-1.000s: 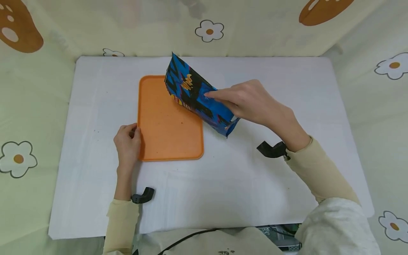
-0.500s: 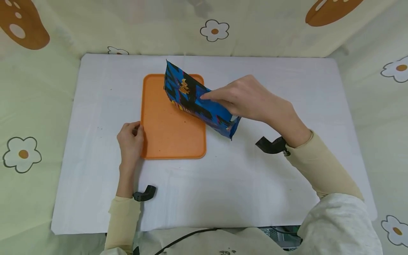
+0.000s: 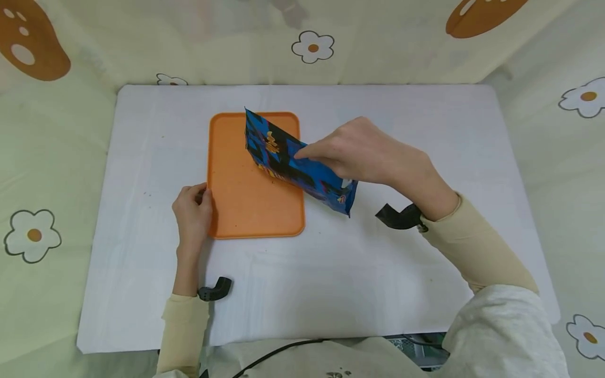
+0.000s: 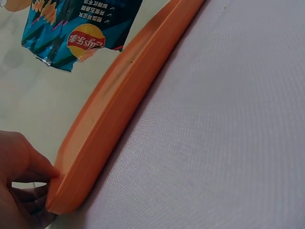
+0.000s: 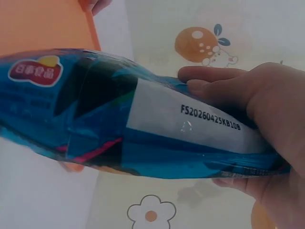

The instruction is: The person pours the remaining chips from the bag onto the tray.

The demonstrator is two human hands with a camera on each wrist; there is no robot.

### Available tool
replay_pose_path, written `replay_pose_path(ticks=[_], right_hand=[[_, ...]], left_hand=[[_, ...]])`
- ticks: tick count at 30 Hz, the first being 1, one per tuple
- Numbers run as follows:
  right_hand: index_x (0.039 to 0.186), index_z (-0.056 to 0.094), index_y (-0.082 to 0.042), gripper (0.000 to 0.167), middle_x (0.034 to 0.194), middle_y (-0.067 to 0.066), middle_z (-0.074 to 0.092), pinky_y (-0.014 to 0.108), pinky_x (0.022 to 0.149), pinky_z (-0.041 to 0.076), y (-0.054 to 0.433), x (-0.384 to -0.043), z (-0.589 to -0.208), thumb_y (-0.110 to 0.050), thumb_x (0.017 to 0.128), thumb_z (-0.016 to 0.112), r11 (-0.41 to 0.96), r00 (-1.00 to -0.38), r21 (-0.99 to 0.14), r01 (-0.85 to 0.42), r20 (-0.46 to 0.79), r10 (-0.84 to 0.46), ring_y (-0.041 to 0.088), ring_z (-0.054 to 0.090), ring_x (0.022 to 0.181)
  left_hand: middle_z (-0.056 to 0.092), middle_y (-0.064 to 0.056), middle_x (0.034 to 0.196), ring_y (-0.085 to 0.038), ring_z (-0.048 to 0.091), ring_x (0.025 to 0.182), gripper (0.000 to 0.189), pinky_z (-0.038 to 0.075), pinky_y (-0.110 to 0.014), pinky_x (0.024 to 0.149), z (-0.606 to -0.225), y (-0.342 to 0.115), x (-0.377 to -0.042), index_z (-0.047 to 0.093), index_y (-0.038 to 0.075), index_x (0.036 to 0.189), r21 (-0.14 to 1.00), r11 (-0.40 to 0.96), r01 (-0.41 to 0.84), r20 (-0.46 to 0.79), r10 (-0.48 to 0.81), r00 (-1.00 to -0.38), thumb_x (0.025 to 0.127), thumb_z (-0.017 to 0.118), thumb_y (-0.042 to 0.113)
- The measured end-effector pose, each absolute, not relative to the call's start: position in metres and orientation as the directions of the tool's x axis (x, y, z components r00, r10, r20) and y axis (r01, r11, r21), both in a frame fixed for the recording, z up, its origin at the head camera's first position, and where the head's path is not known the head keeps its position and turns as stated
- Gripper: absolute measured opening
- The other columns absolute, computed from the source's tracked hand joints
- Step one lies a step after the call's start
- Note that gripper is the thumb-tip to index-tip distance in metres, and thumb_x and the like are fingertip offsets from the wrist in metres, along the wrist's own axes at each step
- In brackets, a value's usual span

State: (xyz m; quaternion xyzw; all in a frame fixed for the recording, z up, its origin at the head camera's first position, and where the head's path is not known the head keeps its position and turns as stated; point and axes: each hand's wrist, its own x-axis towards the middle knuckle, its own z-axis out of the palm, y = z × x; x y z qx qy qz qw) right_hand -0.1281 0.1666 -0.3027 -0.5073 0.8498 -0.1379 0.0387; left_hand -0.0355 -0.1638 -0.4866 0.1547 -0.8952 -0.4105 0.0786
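A blue and black Lay's chip bag (image 3: pixel 283 157) slants over the right half of an orange tray (image 3: pixel 255 220). My right hand (image 3: pixel 359 152) grips the bag from above near its right end. In the right wrist view, thumb and fingers of the right hand (image 5: pixel 271 105) hold both sides of the bag (image 5: pixel 95 119), by its white date label. A ragged torn edge shows on the bag (image 4: pixel 100 24) in the left wrist view. At the tray's left side, my left hand (image 3: pixel 193 212) pinches the rim. Small dark specks dot the tray's floor.
The tray lies on a white table (image 3: pixel 378 283), with table surface on every side of it. A pale curtain (image 3: pixel 227 42) printed with flowers stands behind and at the sides. Each wrist wears a black camera mount (image 3: pixel 215 290).
The bag's left end has come down and nearer to me over the tray, and its right end has shifted slightly right. My left hand keeps its hold on the tray rim.
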Motion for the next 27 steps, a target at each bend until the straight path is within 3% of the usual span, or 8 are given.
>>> replay_pose_path(ticks=[8, 12, 27], right_hand=[[0.124, 0.077, -0.016, 0.029, 0.054, 0.001, 0.057, 0.027, 0.049, 0.018, 0.158, -0.125, -0.295, -0.006, 0.100, 0.064, 0.488, -0.494, -0.237, -0.840, -0.038, -0.869, 0.013, 0.026, 0.046], [0.122, 0.077, -0.014, 0.030, 0.062, 0.003, 0.067, 0.026, 0.048, 0.018, 0.157, -0.125, -0.295, -0.002, 0.099, 0.063, 0.484, -0.489, -0.229, -0.844, -0.038, -0.871, 0.013, 0.028, 0.045], [0.117, 0.079, -0.013, 0.022, 0.066, 0.004, 0.071, 0.026, 0.047, 0.021, 0.155, -0.127, -0.290, -0.009, 0.101, 0.064, 0.480, -0.496, -0.263, -0.837, -0.006, -0.868, 0.013, 0.033, 0.044]], left_hand=[[0.064, -0.024, 0.101, -0.033, 0.061, 0.087, 0.025, 0.041, -0.026, 0.072, -0.489, -0.164, -0.035, 0.070, -0.010, 0.120, 0.753, 0.622, -0.217, 0.018, -0.349, -0.937, 0.102, 0.059, 0.003], [0.064, -0.024, 0.102, -0.033, 0.061, 0.087, 0.025, 0.041, -0.027, 0.072, -0.488, -0.164, -0.034, 0.070, -0.011, 0.120, 0.753, 0.622, -0.215, 0.018, -0.346, -0.938, 0.102, 0.058, 0.002], [0.063, -0.024, 0.102, -0.033, 0.060, 0.087, 0.026, 0.041, -0.028, 0.072, -0.486, -0.162, -0.035, 0.070, -0.011, 0.121, 0.755, 0.618, -0.219, 0.003, -0.337, -0.941, 0.103, 0.057, 0.004]])
